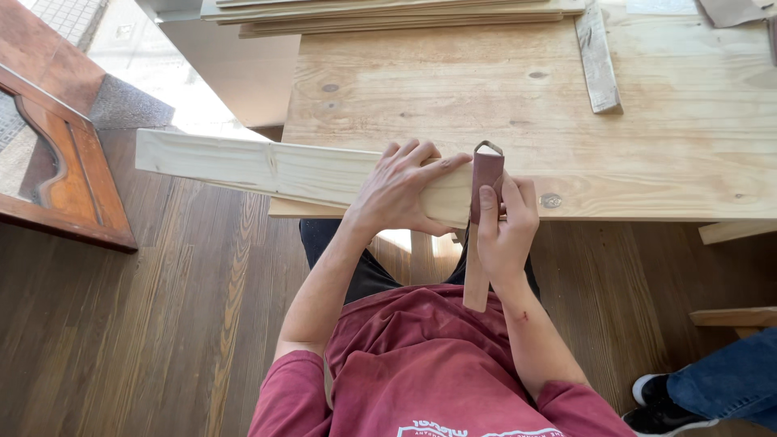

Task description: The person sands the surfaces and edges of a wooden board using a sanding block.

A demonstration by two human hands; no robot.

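A long pale wooden board (243, 166) lies along the near edge of a plywood worktable (647, 146) and sticks out past its left side. My left hand (401, 190) presses down on the board near its right end. My right hand (506, 226) grips a folded strip of brownish-red sandpaper (484, 182) that is wrapped over the end of the board. The strip's lower tail hangs down past my wrist toward my red shirt.
A short wooden slat (597, 57) lies on the tabletop at the back, with stacked boards (388, 16) behind it. A dark framed wooden panel (65, 162) leans at the left on the plank floor. Another person's leg and shoe (696, 396) show at bottom right.
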